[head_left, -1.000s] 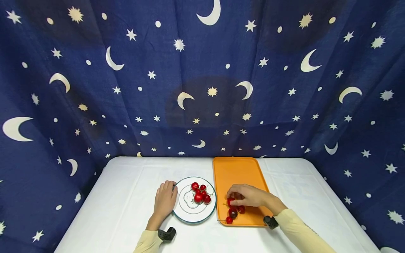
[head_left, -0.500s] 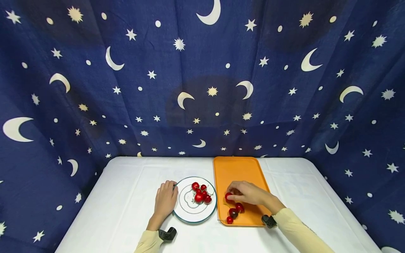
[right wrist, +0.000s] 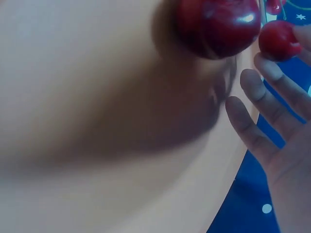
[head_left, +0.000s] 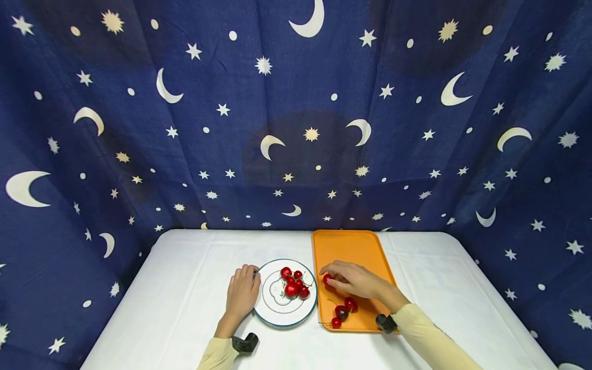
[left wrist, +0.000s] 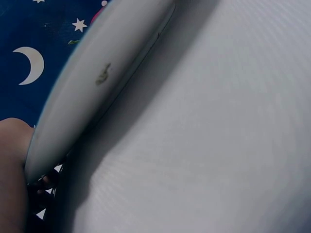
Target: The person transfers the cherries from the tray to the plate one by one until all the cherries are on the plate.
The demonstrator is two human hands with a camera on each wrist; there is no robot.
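My right hand (head_left: 361, 280) is over the left half of the orange tray (head_left: 351, 252). It pinches a red cherry (head_left: 327, 280) between thumb and fingertips. The right wrist view shows this cherry (right wrist: 279, 41) at the upper right, with the other fingers extended beneath it. Nearer the front of the tray lie a red cherry (head_left: 351, 304), a dark cherry (head_left: 341, 312) and a small cherry (head_left: 336, 322) with a stem. My left hand (head_left: 242, 293) rests with relaxed fingers at the left rim of a white plate (head_left: 268, 313), thumb side against it. Several red cherries (head_left: 291, 291) sit on this plate.
Both plate and tray stand on a table with a white cloth (head_left: 194, 288), the plate just left of the tray. Behind the table hangs a blue curtain (head_left: 296, 154) with moons and stars. Each wrist wears a black band device (head_left: 245, 343).
My right hand has lifted the cherry from the group on the tray and moved it leftward and away from me, toward the tray's left edge. The left hand and plate have stayed put.
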